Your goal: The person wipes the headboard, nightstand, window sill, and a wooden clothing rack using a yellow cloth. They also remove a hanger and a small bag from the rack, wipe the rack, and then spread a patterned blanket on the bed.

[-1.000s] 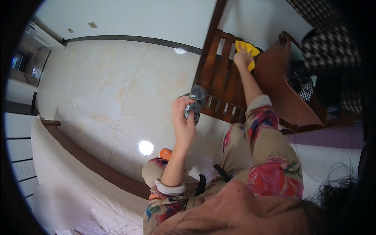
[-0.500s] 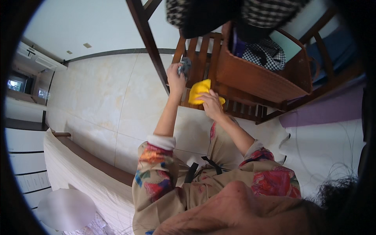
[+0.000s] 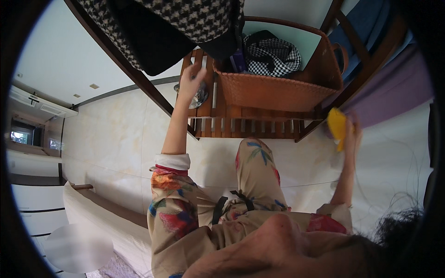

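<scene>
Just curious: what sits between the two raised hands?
In the head view, a brown woven basket on a slatted wooden shelf lies between the left hand and right hand.

A small grey, shiny object point(image 3: 200, 96), its kind unclear, lay on the slatted wooden shelf under the left hand's fingers, just left of the woven brown basket, while a bright yellow cloth point(image 3: 337, 126) was bunched in the raised right hand.

Yellow cloth point(image 3: 337, 126) at three o'clock; brown woven basket point(image 3: 273, 90) at twelve; black-and-white houndstooth bag point(image 3: 271, 54) inside; floral beige sleeve point(image 3: 169, 204); reddish-brown slatted shelf point(image 3: 222, 118).
</scene>
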`<state>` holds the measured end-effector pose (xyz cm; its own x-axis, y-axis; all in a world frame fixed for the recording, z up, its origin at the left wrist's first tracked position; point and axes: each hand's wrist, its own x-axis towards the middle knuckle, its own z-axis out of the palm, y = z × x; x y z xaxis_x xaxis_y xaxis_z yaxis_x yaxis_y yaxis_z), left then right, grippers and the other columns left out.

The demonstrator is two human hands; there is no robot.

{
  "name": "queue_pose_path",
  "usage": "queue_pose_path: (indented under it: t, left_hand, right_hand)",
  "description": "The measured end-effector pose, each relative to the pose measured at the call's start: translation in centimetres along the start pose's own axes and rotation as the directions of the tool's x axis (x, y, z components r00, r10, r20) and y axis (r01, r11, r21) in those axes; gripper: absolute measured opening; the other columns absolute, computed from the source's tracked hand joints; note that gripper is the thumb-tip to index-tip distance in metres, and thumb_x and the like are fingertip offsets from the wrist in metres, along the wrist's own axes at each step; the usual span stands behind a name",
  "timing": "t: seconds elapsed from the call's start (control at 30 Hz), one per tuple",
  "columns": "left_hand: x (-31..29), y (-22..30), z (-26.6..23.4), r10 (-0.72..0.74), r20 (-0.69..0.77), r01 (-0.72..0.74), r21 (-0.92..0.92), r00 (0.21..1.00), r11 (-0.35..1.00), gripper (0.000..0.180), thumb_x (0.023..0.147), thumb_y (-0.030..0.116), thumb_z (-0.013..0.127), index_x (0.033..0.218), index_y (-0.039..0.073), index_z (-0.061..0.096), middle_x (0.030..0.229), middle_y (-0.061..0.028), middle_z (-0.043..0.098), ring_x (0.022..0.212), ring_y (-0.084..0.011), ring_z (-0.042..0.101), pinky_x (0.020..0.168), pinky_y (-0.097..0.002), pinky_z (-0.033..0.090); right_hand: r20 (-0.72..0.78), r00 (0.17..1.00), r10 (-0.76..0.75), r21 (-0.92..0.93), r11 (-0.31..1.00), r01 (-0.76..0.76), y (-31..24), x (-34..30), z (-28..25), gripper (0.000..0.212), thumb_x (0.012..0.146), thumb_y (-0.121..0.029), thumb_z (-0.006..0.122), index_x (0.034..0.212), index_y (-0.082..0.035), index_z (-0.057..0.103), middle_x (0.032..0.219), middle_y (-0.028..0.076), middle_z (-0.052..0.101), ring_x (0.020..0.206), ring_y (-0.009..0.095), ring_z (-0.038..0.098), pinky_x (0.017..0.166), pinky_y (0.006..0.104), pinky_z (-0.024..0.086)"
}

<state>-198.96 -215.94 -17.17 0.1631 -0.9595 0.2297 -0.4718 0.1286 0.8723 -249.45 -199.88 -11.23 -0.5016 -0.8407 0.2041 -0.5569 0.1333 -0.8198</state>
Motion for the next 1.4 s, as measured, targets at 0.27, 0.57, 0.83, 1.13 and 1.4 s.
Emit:
queue_pose_path:
  t: [0.27,0.57,0.83,1.13,1.4]
  left_hand:
    - [1.8,13.1,2.0,-0.381,0.383,0.397,0.041,0.842,0.917,0.062,0.093,0.029,0.055,0.143,0.0,0.031,0.134,-0.0177,0.046,0.111,-0.0271,0.052,0.091,-0.0391,0.046]
    - [-3.4,15.7,0.9,-0.22,0.205,0.226,-0.003,0.954,0.974,0.042,0.086,0.006,0.054,0.125,-0.008,0.05,0.114,-0.0167,0.06,0.103,-0.0227,0.055,0.09,-0.0341,0.043]
    - [-20.9,20.3,-8.8,-0.296,0.347,0.367,-0.16,0.89,0.916,0.032,0.084,0.011,0.054,0.112,-0.004,0.06,0.101,-0.0055,0.064,0.095,-0.013,0.056,0.088,-0.0276,0.043]
    - [-31.3,16.3,-24.6,-0.623,-0.007,0.623,0.002,0.783,0.783,0.035,0.082,0.007,0.054,0.114,-0.006,0.06,0.103,-0.0084,0.065,0.095,-0.0164,0.059,0.087,-0.0288,0.045]
    - [-33.9,-4.9,-35.8,-0.615,-0.109,0.624,0.143,0.781,0.768,0.033,0.085,-0.002,0.052,0.118,-0.005,0.057,0.106,-0.0081,0.065,0.095,-0.0167,0.06,0.088,-0.0305,0.046]
  right_hand:
    - [0.374,0.927,-0.04,-0.4,0.895,0.2,-6.7,12.6,1.8,0.057,0.089,-0.049,0.052,0.12,-0.002,0.061,0.113,0.022,0.063,0.109,0.036,0.058,0.094,0.0398,0.042]
    - [0.438,0.87,-0.228,0.067,0.973,0.222,-4.7,11.7,0.0,0.034,0.09,-0.017,0.049,0.115,0.004,0.06,0.1,0.014,0.066,0.092,0.022,0.061,0.083,0.0315,0.044]
    - [0.56,0.8,-0.217,0.119,0.976,0.181,-9.6,2.6,-11.5,0.024,0.091,-0.016,0.054,0.098,0.005,0.061,0.083,0.004,0.059,0.082,0.015,0.053,0.079,0.028,0.041]
    - [0.821,0.326,-0.469,0.325,0.853,0.409,-13.8,-11.5,1.0,0.028,0.087,-0.021,0.06,0.072,0.002,0.055,0.061,0.016,0.052,0.053,0.02,0.051,0.053,0.0355,0.04]
    - [0.831,0.291,-0.474,0.377,0.865,0.332,-11.0,-24.3,22.4,0.038,0.079,-0.031,0.06,0.07,0.006,0.059,0.066,0.025,0.059,0.06,0.037,0.061,0.059,0.0459,0.046]
